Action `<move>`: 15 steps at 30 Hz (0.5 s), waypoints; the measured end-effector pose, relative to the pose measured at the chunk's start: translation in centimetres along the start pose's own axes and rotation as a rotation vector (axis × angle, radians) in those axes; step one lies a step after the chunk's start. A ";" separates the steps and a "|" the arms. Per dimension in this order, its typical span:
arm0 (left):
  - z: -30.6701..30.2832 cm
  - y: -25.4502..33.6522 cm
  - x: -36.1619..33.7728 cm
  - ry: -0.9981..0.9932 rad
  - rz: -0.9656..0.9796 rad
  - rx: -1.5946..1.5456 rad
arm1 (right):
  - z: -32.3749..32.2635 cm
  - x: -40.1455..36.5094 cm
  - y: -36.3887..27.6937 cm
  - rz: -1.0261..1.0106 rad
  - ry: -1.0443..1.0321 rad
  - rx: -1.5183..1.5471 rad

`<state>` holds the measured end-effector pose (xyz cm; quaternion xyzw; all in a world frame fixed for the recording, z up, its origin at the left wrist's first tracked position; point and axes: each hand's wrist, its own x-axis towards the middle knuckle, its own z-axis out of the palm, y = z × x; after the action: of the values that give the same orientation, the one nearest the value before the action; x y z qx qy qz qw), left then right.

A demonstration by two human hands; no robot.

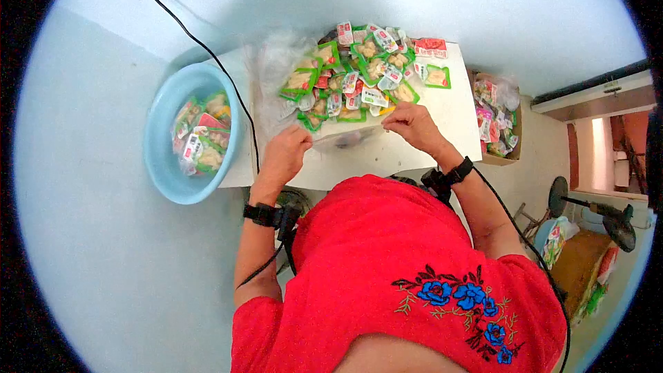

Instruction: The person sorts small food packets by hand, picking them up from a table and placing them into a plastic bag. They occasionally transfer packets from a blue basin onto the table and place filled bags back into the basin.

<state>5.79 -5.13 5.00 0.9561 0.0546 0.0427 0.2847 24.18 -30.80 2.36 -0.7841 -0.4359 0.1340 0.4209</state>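
Note:
A clear plastic bag is stretched between my hands over the front of the white table; what lies in or under it is blurred. My left hand has its fingers closed on the bag's left edge. At the other edge, my right hand pinches the plastic between thumb and fingers. Just beyond both hands spreads a heap of small sealed food packets, many with green borders and pale contents, others with red and white labels.
More clear plastic bags lie left of the heap. A blue basin with several packets stands at the left. A cardboard box of packets is at the right. A black cord crosses the table's left side; a fan stands far right.

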 end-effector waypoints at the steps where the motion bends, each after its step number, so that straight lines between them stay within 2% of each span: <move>1: -0.3 0.2 0.0 -0.011 -0.027 -0.008 | 0.1 0.1 0.1 0.007 -0.009 0.010; 7: -0.7 1.0 0.5 -0.021 -0.001 0.098 | 0.1 0.4 0.3 -0.069 -0.019 0.025; 10: -0.8 3.1 1.4 0.011 0.008 0.013 | 0.2 0.3 0.3 -0.105 -0.014 0.005; 15: 3.1 4.3 3.9 0.105 0.166 0.016 | 0.0 0.1 -0.1 -0.102 -0.049 -0.002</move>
<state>10.29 -9.88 4.99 0.9561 -0.0098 0.1156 0.2691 24.23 -30.68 2.45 -0.7579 -0.4855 0.1309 0.4156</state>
